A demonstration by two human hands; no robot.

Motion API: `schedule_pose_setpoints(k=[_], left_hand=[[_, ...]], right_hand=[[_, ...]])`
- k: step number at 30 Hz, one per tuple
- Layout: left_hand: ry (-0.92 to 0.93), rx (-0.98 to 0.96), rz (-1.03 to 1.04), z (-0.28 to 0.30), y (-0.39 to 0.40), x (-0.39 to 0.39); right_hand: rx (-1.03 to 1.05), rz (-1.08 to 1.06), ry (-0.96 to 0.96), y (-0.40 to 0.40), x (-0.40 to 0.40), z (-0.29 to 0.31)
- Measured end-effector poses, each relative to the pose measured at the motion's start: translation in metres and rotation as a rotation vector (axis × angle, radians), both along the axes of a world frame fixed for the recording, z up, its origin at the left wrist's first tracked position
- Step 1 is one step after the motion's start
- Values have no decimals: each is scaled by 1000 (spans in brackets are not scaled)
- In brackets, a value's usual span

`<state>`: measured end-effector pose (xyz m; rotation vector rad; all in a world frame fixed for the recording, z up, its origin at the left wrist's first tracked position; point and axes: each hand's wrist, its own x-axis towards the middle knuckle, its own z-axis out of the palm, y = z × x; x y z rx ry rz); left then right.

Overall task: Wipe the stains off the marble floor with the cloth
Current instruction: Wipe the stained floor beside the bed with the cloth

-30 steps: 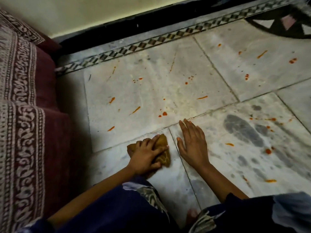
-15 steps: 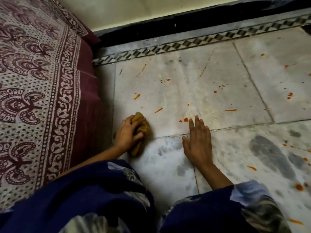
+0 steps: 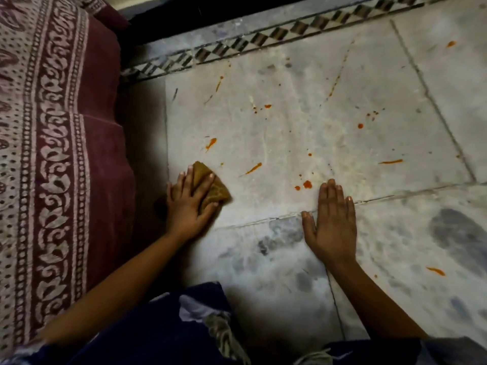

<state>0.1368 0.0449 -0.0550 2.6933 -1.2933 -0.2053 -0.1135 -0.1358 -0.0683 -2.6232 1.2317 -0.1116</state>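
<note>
The marble floor (image 3: 303,133) fills most of the view, pale grey slabs split by thin dark joints, with a checkered inlay border (image 3: 263,39) running along its far edge beneath a dark skirting strip. Against the floor's left edge sits a mattress (image 3: 52,154) covered in maroon cloth printed with pale scrollwork (its side drops in shadow to the marble). At the near edge the person's dark blue clothing (image 3: 158,335) covers the bent knees. The near slabs carry broad grey smudges (image 3: 458,233), darkest toward the right edge. Both forearms reach out from the near edge. The right hand (image 3: 332,222) lies flat on the floor with straight fingers held close together and the thumb spread to the side, its palm across the joint between two slabs, holding nothing. The left hand (image 3: 189,204) presses down on the cloth (image 3: 213,188), a small brownish-yellow folded wad, with spread fingers laid over its top and the thumb along its near side; the cloth rests on the marble near the floor's left edge, just beside the mattress, with one corner poking out past the fingertips. Orange-red stains (image 3: 305,184) dot the slab beyond the hands: a cluster of drops just beyond the right hand's fingertips, a streak (image 3: 253,168) a little way right of the cloth, another streak (image 3: 210,143) beyond the cloth, a long dash (image 3: 390,162) toward the right, and small specks farther off toward the border.
</note>
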Motion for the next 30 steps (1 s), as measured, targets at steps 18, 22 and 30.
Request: schedule_pose_setpoints(k=[18, 22, 30], left_hand=[[5, 107, -64, 11, -21, 44], [14, 111, -195, 10, -61, 31], [-1, 206, -319, 15, 14, 61]], right_hand=[[37, 6, 58, 0, -1, 1], [55, 19, 96, -1, -2, 2], [72, 18, 125, -2, -2, 7]])
